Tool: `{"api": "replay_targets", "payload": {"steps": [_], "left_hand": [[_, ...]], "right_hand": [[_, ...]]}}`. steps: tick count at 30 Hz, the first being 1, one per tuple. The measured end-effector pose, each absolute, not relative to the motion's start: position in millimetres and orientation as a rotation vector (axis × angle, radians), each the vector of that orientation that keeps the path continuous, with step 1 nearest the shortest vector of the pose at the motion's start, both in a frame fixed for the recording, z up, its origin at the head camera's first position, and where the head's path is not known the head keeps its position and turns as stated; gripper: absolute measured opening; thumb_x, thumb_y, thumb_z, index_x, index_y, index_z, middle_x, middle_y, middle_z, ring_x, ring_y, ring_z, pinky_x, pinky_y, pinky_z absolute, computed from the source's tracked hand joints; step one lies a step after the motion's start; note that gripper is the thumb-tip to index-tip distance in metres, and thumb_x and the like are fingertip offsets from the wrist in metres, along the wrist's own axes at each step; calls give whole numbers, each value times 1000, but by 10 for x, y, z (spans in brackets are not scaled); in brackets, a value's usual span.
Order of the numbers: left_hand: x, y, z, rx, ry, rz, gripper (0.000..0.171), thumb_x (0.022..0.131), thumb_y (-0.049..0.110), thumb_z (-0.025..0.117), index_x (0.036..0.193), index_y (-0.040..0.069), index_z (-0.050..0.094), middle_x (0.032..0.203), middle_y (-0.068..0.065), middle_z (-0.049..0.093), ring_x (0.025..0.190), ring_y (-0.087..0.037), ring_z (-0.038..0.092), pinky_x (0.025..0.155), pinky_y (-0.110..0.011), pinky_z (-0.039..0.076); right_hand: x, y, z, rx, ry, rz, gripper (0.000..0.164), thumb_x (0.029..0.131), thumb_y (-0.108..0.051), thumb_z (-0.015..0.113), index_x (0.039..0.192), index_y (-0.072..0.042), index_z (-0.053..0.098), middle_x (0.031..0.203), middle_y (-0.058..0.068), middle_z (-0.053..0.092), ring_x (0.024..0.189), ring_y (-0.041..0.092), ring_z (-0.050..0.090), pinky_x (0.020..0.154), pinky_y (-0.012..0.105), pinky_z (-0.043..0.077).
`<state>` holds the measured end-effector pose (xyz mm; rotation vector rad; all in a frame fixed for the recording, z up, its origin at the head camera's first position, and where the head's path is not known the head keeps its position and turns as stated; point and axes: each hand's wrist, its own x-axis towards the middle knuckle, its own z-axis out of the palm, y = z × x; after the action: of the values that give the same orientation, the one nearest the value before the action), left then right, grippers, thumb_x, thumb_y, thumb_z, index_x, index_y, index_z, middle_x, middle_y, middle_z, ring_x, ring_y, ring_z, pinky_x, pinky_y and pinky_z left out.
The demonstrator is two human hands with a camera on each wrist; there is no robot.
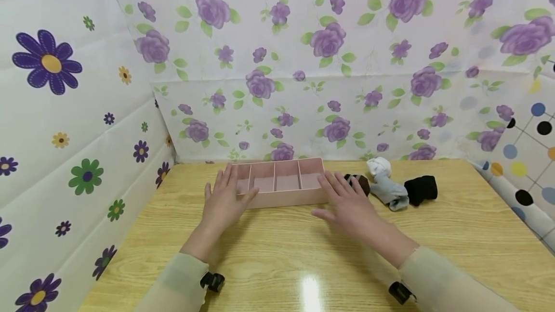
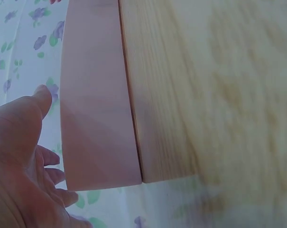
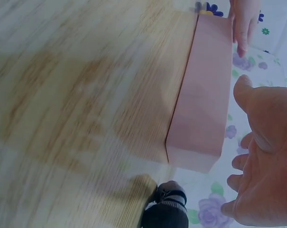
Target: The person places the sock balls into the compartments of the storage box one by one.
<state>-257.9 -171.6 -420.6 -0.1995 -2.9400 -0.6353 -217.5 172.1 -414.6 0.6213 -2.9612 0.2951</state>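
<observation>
A pink drawer organizer [image 1: 286, 200] with several compartments in a row stands on the table; its visible compartments hold nothing. At its left end is my left hand [image 1: 221, 201], fingers extended over the end and thumb along the front rim. My right hand [image 1: 349, 201] reaches to the opposite end with straight, slightly spread fingers, palm down. In the left wrist view the organizer's front wall [image 2: 96, 104] runs beside the thumb. The right wrist view shows the right hand [image 3: 271, 156] beside the organizer [image 3: 202, 90], gripping nothing.
Right of the organizer lie rolled socks: a dark brown striped one [image 1: 363, 184] partly behind my right hand, a white one [image 1: 379, 166], a grey one [image 1: 390, 191] and a black one [image 1: 421, 190]. Flowered cloth [image 1: 277, 61] hangs behind the wooden table [image 1: 277, 254] and at its left.
</observation>
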Motion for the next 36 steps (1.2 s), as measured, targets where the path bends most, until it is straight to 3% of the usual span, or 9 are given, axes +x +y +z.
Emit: {"api": "replay_targets", "payload": {"steps": [19, 27, 36], "left_hand": [[-2614, -1771, -4286, -153, -2973, -691, 115, 106, 77, 52, 176, 0, 3, 183, -21, 2, 168, -44, 0, 129, -73, -2], [-2628, -1789, -4277, -122, -2988, -735, 119, 104, 78, 54, 175, -3, 2, 183, -24, -1, 169, -43, -1, 130, -70, -1], [-2638, -1790, -4250, -92, -2994, -786, 124, 102, 78, 59, 174, -5, 4, 182, -28, 5, 168, -46, 6, 130, -71, 4]], "right_hand": [[-2275, 1636, -4258, 642, -2962, 320, 91, 110, -60, 61, 177, -9, 25, 182, 16, 20, 168, 40, 18, 131, 69, 13], [-2304, 1701, -4352, 682, -2907, 351, 92, 110, -68, 52, 176, -8, 29, 181, 18, 24, 166, 43, 22, 129, 72, 15], [-2233, 1690, -4237, 670, -2979, 344, 89, 111, -58, 60, 177, -8, 25, 182, 18, 20, 166, 44, 19, 129, 72, 14]]}}
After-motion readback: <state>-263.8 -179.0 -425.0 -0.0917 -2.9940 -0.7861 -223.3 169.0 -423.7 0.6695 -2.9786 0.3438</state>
